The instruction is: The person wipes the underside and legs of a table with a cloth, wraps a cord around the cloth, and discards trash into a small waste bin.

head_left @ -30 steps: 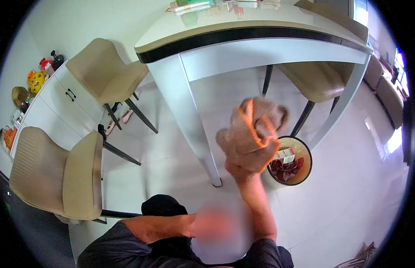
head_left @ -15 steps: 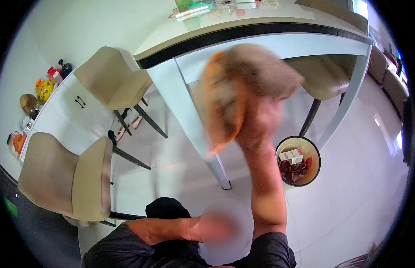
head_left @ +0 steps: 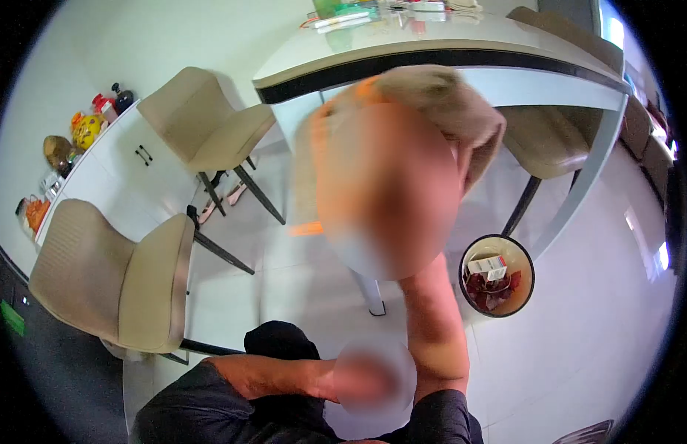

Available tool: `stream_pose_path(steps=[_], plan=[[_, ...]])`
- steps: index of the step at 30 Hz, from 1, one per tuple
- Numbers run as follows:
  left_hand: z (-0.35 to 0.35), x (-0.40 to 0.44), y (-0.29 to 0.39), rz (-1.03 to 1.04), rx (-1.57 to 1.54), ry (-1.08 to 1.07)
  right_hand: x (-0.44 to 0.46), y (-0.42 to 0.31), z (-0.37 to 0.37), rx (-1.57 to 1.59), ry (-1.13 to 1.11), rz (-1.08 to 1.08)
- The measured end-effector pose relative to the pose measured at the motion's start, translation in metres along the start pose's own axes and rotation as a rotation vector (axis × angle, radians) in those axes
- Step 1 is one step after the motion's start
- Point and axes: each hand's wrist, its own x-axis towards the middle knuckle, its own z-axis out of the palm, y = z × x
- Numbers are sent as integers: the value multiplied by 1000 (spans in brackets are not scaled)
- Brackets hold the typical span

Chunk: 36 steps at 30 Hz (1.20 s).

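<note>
A brown cloth with orange edging [head_left: 473, 118] is held up in front of the table, spread around my right hand [head_left: 414, 192]. A round blur covers most of that hand, but the cloth stays up with it. Low in the view, my left hand [head_left: 369, 381] rests near my lap. It is blurred too, so its fingers cannot be made out. Nothing distinct shows in it.
The white table [head_left: 543, 79] stands ahead, with small items on top. Two beige chairs [head_left: 155, 285] are on the left, by a white cabinet [head_left: 110, 177]. Another chair [head_left: 543, 140] is under the table's right side. A bin [head_left: 534, 277] holding a small box stands on the floor.
My right hand has risen with the brown cloth, which is now spread wider and nearer the table edge. The left hand stays near my lap. The view has shifted a little.
</note>
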Motion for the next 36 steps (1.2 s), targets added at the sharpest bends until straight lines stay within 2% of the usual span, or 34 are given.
stream_pose_path(steps=[3, 5, 8, 9, 11, 12, 14, 18, 20, 22, 23, 24, 25, 28, 29, 31, 32, 33, 35, 36], plan=[[5, -6, -4, 12, -16, 38, -12, -42, 27, 11, -240, 57], [4, -10, -4, 20, -23, 68, -43, -45, 50, 61, -289, 163], [4, -11, -3, 21, -5, 66, -91, -43, 56, -74, -426, 49], [2, -12, -2, 21, 1, 66, -101, -40, 43, 95, -448, 128], [-3, -13, -3, -29, 107, -101, -105, -36, 35, 261, -467, 194], [-3, -15, -3, -27, 107, -96, -103, -37, 32, 349, -489, 241], [-2, -19, -3, 52, 49, 71, -95, -39, 31, 432, -512, 290], [13, -11, -4, 89, 35, 33, -1, -52, 51, 293, -638, 52], [6, -9, 0, 6, 27, -29, 25, -56, 57, 222, -652, 11], [-3, -10, 2, 3, 58, -25, 35, -57, 59, -397, -869, -667], [-6, -12, 1, -22, 94, 0, 18, -46, 63, -303, -771, -597], [-5, -13, 0, -14, 92, 4, 3, -40, 59, -308, -778, -601], [-5, -16, -2, 5, 97, 54, -14, -39, 53, 446, -525, 26], [-3, -23, -1, 29, 85, 97, -43, -16, 37, 205, -171, -104], [-4, -26, 0, 44, 80, 88, -50, -24, 26, -4, -201, -26], [-8, -30, 1, 20, 119, 44, -67, -32, 27, -111, -178, 94], [-10, -33, 0, 23, 176, -10, -82, -25, 38, -21, -125, 144], [-7, -36, 0, 15, 135, 15, -94, -21, 40, 122, -88, 245], [-15, -40, 6, -7, 100, 40, -115, -27, 24, 484, -172, 794], [-17, -43, 8, -7, 60, 61, -126, -29, 11, 586, -253, 990]])
